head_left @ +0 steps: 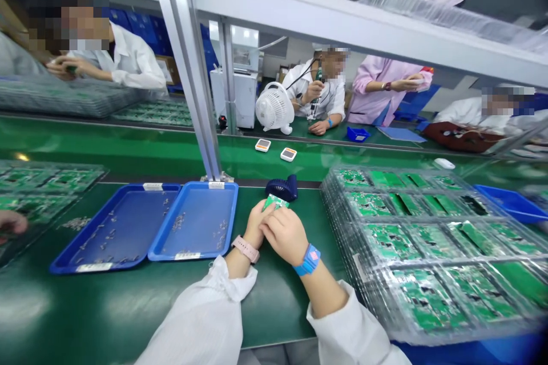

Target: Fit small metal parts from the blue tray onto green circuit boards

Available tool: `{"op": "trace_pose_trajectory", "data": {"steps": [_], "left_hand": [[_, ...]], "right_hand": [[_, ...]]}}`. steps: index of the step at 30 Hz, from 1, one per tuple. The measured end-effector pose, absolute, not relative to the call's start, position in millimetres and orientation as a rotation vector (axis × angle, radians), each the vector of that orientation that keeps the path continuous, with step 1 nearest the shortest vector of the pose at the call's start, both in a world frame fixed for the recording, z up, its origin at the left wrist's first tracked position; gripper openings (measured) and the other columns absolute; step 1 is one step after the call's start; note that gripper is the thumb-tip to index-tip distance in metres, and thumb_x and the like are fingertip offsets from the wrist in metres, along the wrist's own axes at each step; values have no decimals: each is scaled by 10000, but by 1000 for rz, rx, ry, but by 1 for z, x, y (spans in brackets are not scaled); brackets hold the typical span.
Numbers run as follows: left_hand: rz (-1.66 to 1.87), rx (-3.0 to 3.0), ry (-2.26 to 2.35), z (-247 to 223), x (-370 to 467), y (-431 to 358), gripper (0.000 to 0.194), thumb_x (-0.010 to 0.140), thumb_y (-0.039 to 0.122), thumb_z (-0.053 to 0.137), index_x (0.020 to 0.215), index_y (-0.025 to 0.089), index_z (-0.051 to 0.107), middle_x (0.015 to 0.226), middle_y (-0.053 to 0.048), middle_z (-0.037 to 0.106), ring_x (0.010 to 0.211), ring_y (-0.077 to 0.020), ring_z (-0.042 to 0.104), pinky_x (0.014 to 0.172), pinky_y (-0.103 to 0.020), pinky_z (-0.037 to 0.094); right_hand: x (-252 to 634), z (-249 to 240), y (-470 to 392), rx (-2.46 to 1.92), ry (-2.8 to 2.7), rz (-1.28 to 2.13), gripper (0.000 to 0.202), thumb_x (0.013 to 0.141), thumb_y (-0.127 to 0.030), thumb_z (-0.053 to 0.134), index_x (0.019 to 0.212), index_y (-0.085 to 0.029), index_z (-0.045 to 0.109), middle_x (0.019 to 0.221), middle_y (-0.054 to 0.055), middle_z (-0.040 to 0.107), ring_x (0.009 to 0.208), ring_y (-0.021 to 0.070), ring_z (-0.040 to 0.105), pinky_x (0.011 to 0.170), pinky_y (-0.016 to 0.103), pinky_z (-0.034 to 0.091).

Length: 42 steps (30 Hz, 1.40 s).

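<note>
A small green circuit board (277, 201) is held up in front of me, gripped by my left hand (256, 223) with the fingers closed around its near edge. My right hand (287, 235) is bent over the board, thumb and fingertips pinched together at its near side. Whatever sits in that pinch is hidden by the fingers. Just beyond the board stands a dark blue handheld fan (281, 187). To the left, small metal parts lie scattered in one blue tray (233, 205) and in a second blue tray (124, 199) beside it.
Stacked clear plastic trays (342, 239) filled with green circuit boards fill the right side. A metal post (188, 68) rises behind the blue trays. Another person's hand (12, 222) shows at the left edge. Co-workers sit across the green bench, near a white fan (274, 107).
</note>
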<state>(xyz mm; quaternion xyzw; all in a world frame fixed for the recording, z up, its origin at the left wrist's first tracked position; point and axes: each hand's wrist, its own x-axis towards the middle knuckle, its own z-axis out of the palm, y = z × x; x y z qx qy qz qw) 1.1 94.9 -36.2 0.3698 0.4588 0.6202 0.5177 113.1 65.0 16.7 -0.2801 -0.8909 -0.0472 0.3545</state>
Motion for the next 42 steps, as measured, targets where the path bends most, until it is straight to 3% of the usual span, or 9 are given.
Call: {"op": "trace_pose_trajectory", "data": {"steps": [3,8,12,16,22,36,42], "left_hand": [[1518,849,1090,-35,2,93,347,689,429,764,739,134,590,674,12,554,625,-109,499,618,-238,413],[1582,628,980,-31,2,89,409,663,416,786,916,122,657,857,-49,664,740,-142,601,678,-256,472],[1656,462,967,-28,1,90,443,613,409,812,907,121,648,830,-47,669,714,-141,614,654,-255,478],[1675,420,953,-26,2,90,474,584,397,836,912,112,645,806,-51,674,681,-132,613,635,-246,475],[1628,477,992,-25,3,89,498,570,413,845,910,99,661,818,-65,679,689,-143,619,607,-240,469],[1613,513,1037,-26,4,89,510,562,440,837,905,107,657,787,-40,663,671,-129,603,587,-231,468],[1599,542,1063,-27,4,90,507,579,445,821,930,113,668,818,-50,675,684,-135,614,591,-233,470]], "right_hand": [[116,17,66,-684,-2276,63,148,943,-227,516,847,-190,623,819,65,658,802,213,562,747,367,470],[131,15,79,-897,-1898,491,150,958,-269,484,898,-209,607,872,48,666,832,189,611,771,335,493],[136,2,93,-1073,-1499,839,196,949,-376,479,914,-209,577,906,44,704,765,171,653,719,311,513],[133,-16,104,-1111,-1356,996,221,912,-423,501,884,-210,554,994,68,723,818,190,679,710,317,518],[134,-31,118,-1120,-1317,1008,252,871,-461,534,867,-211,568,1059,88,717,972,224,669,778,344,523],[144,-27,125,-1161,-1251,969,241,851,-440,532,850,-203,580,958,83,736,922,226,675,777,352,511],[143,-25,121,-1168,-1307,974,215,833,-427,547,817,-214,566,905,56,726,794,203,663,720,329,512]]}}
